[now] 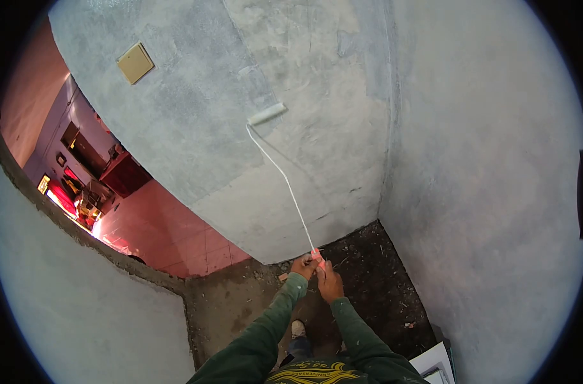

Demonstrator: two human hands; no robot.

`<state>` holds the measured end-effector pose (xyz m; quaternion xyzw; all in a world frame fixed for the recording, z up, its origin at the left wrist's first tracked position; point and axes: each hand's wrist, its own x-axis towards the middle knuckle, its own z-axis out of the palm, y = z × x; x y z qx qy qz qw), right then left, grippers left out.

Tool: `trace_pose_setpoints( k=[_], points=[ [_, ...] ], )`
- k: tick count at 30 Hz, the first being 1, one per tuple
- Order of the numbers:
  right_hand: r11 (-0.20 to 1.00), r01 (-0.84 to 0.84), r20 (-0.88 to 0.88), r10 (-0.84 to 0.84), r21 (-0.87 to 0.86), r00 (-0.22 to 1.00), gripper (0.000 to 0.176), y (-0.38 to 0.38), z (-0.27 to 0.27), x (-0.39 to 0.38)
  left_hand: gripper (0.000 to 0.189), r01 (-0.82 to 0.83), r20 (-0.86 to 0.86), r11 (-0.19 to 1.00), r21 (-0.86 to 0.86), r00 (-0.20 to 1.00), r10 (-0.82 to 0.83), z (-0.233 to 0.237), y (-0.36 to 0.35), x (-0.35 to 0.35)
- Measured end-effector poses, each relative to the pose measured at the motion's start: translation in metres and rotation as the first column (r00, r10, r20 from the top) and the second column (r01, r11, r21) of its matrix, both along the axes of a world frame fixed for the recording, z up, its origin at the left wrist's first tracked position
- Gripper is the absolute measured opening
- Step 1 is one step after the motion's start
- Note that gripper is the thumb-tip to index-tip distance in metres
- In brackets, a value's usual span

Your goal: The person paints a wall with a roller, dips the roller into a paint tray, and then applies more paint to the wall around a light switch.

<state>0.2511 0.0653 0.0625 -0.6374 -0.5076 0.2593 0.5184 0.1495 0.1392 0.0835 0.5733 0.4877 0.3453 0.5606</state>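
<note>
A white paint roller (267, 114) rests against the grey wall (227, 147) ahead, at the edge between a darker, wet-looking area and paler plaster. Its thin white rod runs down to a red-orange handle (316, 256). My left hand (303, 266) is closed around the upper part of the handle. Just to its right and slightly lower, my right hand (330, 283) grips the same handle. Both forearms are in green sleeves.
A beige switch plate (135, 63) is on the wall at upper left. Through an opening at left lies a room with a pink tiled floor (170, 224) and a red desk (124, 175). Walls stand left and right. A white object (434, 363) sits at bottom right.
</note>
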Motion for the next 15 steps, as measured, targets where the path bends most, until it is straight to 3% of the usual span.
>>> trace_pose_setpoints(
  k=[4, 10, 15],
  points=[
    [0.999, -0.021, -0.041, 0.020, -0.028, 0.999, 0.031, -0.016, -0.018, 0.002, 0.023, 0.083, -0.018, 0.995, -0.059, 0.996, -0.084, -0.026, -0.009, -0.003],
    [1.000, -0.012, -0.025, 0.013, 0.027, 1.000, 0.025, -0.003, 0.016, 0.006, 0.023, 0.026, 0.042, 0.999, -0.037, 0.999, -0.024, 0.007, 0.000, 0.001],
    [0.993, -0.040, -0.027, 0.044, 0.109, 0.999, 0.024, 0.033, 0.056, 0.005, 0.021, -0.048, -0.014, 0.997, 0.064, 0.999, 0.049, 0.077, 0.017, 0.006]
  ],
)
